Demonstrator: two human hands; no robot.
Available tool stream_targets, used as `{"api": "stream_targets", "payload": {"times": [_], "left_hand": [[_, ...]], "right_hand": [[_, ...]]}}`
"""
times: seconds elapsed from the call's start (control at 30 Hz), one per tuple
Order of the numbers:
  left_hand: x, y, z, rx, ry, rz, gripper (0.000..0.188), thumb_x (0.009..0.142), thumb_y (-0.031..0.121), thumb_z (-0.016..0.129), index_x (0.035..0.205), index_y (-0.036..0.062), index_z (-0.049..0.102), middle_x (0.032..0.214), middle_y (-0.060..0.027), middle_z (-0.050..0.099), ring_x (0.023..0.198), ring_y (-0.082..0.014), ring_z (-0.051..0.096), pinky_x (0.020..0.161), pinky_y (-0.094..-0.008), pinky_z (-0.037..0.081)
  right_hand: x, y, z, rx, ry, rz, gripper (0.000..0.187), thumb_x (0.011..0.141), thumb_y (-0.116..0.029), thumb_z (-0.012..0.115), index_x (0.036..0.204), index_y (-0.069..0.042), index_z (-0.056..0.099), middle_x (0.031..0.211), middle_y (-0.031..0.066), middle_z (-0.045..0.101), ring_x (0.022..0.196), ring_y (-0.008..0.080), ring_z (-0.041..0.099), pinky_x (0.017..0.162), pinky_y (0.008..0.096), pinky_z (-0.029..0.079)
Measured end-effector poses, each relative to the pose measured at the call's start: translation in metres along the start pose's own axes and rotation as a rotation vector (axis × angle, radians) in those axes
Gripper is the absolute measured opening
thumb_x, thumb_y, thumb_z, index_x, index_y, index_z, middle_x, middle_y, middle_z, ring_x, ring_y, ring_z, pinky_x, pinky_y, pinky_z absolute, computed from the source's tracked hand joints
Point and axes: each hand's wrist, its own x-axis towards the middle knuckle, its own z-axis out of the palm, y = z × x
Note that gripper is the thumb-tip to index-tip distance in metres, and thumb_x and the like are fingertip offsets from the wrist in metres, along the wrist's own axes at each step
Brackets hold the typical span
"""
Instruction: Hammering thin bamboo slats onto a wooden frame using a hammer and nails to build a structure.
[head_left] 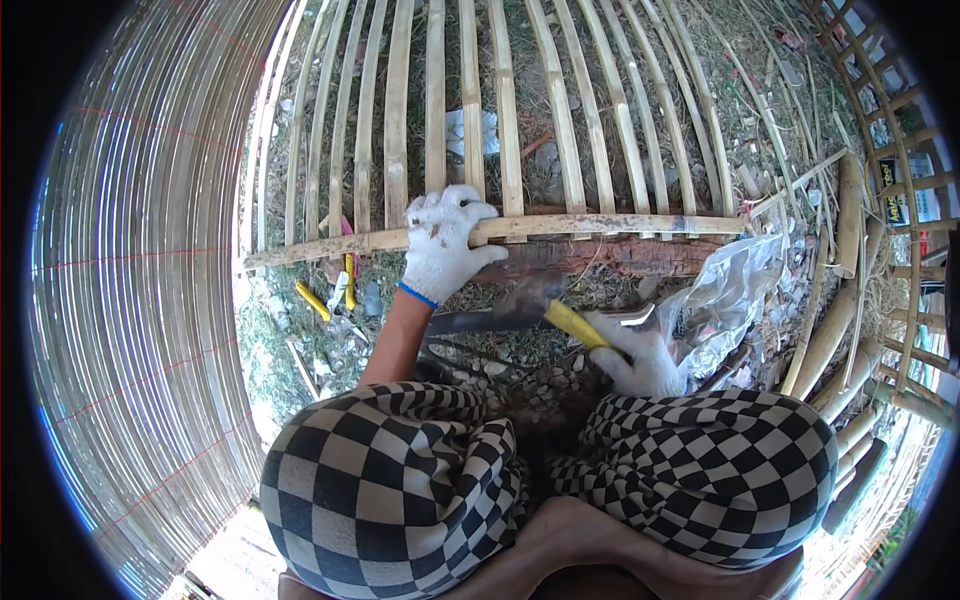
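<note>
My left hand [445, 245], in a white knit glove with a blue cuff, is closed over a crosswise bamboo strip [610, 224]. This strip lies across the near ends of several long bamboo slats [508, 130], and a reddish wooden beam [610, 257] runs below it. In my right hand [645, 355], also white-gloved, is a hammer [573, 324] with a yellow handle. Its dark head is smeared by motion and points up and left, short of the beam. The head appears apart from the strip.
Two yellow-handled tools [313, 300] lie on the littered ground to the left. Crumpled clear plastic [725, 295] sits right of my right hand. Bamboo poles [848, 220] are stacked at the right, before a bamboo lattice [905, 200]. A slatted bamboo panel [150, 280] fills the left side.
</note>
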Motion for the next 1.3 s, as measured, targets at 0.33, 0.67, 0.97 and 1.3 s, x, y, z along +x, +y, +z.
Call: {"api": "stream_targets", "payload": {"times": [0.33, 0.67, 0.97, 1.3], "left_hand": [[0.005, 0.015, 0.014, 0.023, 0.060, 0.017, 0.057, 0.070, 0.047, 0.093, 0.112, 0.0139, 0.074, 0.126, -0.0056, 0.064, 0.113, -0.0330, 0.060, 0.110, -0.0543, 0.037], [0.002, 0.017, 0.017, 0.080, 0.095, 0.020, 0.053, 0.074, 0.044, 0.092, 0.109, 0.0125, 0.069, 0.118, -0.0055, 0.064, 0.110, -0.0332, 0.058, 0.111, -0.0558, 0.036], [0.006, 0.015, 0.006, 0.056, 0.046, -0.008, 0.052, 0.070, 0.043, 0.095, 0.104, 0.0124, 0.070, 0.114, -0.0056, 0.064, 0.110, -0.0330, 0.059, 0.109, -0.0555, 0.036], [0.003, 0.012, 0.010, 0.063, 0.048, -0.016, 0.052, 0.069, 0.045, 0.095, 0.102, 0.0127, 0.072, 0.113, -0.0048, 0.065, 0.112, -0.0327, 0.059, 0.111, -0.0550, 0.035]], "right_hand": [[-0.001, 0.049, 0.044, -0.126, -0.375, 0.108, 0.026, 0.107, -0.031, 0.062, 0.120, -0.010, 0.071, 0.102, 0.0208, 0.076, 0.092, 0.0409, 0.076, 0.080, 0.0503, 0.061], [0.092, 0.036, 0.034, 0.560, 0.183, 0.458, 0.050, 0.105, -0.019, 0.072, 0.145, 0.006, 0.057, 0.100, 0.0112, 0.075, 0.075, 0.0128, 0.072, 0.058, 0.0275, 0.058], [0.110, 0.031, 0.040, 0.502, 0.208, 0.506, 0.035, 0.104, -0.014, 0.071, 0.132, 0.006, 0.063, 0.089, 0.0086, 0.074, 0.061, 0.0106, 0.068, 0.048, 0.0244, 0.051], [0.111, 0.040, 0.047, 0.519, 0.218, 0.478, 0.026, 0.103, -0.016, 0.074, 0.120, 0.003, 0.071, 0.084, 0.0049, 0.074, 0.057, 0.0076, 0.066, 0.046, 0.0225, 0.048]]}}
